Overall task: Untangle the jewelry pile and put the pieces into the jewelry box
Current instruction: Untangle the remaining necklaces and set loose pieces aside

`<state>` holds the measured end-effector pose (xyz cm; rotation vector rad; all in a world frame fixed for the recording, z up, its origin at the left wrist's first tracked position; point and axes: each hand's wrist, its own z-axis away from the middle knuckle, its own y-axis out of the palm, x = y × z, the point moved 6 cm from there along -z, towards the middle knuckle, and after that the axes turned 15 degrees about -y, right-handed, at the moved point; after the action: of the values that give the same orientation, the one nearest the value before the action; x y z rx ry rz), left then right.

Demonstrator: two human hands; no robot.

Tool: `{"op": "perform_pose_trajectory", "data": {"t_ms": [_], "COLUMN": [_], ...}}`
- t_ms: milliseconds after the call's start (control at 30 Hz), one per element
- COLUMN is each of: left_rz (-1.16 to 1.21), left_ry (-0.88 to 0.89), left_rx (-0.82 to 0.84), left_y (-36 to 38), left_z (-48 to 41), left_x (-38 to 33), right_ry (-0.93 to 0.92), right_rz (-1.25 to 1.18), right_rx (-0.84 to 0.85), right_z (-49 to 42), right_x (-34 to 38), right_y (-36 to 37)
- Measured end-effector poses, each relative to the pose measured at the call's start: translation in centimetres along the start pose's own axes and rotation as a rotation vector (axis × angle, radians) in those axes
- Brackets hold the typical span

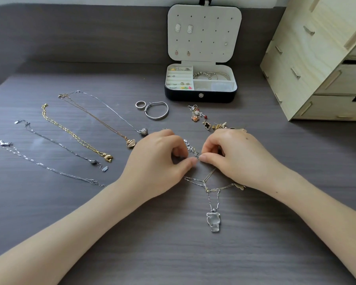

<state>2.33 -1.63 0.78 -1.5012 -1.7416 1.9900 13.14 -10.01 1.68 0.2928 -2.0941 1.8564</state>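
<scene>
Picking at the knotted chains (192, 150) mid-bench, between your two hands. Left hand (158, 161): grip pinched together, thumb to forefinger, on the near end of the knot. Right hand (234, 159): same, grip clamped on the chain just across from it, thumb tips nearly touching. Silver and gold strands trail from the knot toward you and end in a clear pendant (213, 222) lying flat on the bench (173, 260).

Jewelry box (200, 97) open at the back of the bench, lid up, well apart from the knot. Bracelets in its rear right compartment; front right one looks mostly bare. Row of separate necklaces laid straight to your left, gold chain (74, 134) among them, none boxed yet. Ring (140, 104) and bangle (156, 111) side by side in front of the box. Earring cluster (206, 120) near your right knuckles.

Risks, as I judge them:
- Pull the two pinches apart too hard and the knot cinches instead of opening, or a fine link snaps.
- Lift the knot and the pendant's weight drags the strands tight.
- Your right wrist covers part of the gold strand. Shift it carelessly and you sweep the chain or scatter the earrings.
- Your left forearm lies just beside the end of the nearest silver necklace (56, 171). A slide there could tangle the row.
</scene>
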Motion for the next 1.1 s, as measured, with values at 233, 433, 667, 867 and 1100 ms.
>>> {"op": "perform_pose_trajectory", "data": {"t_ms": [233, 433, 667, 867, 1100], "left_rz": [-0.031, -0.106, -0.214, -0.26, -0.181], "left_ry": [-0.022, 0.021, 0.017, -0.085, -0.01], "left_rx": [0.033, 0.01, -0.086, -0.146, -0.182], "left_y": [0.7, 1.0, 1.1, 0.5, -0.5], "left_z": [-0.6, -0.4, 0.3, -0.1, -0.2], "left_x": [-0.7, -0.9, -0.7, 0.1, 0.6], "right_ry": [0.021, 0.103, 0.126, 0.108, 0.058], "right_rz": [-0.309, -0.669, -0.91, -0.776, -0.591], "right_rx": [-0.105, -0.223, -0.398, -0.391, -0.313], "right_z": [0.2, 0.4, 0.6, 0.8, 0.8], "right_x": [-0.6, -1.5, -2.0, -2.0, -1.7], "right_y": [-0.7, -0.9, -1.7, -1.6, -1.4]}}
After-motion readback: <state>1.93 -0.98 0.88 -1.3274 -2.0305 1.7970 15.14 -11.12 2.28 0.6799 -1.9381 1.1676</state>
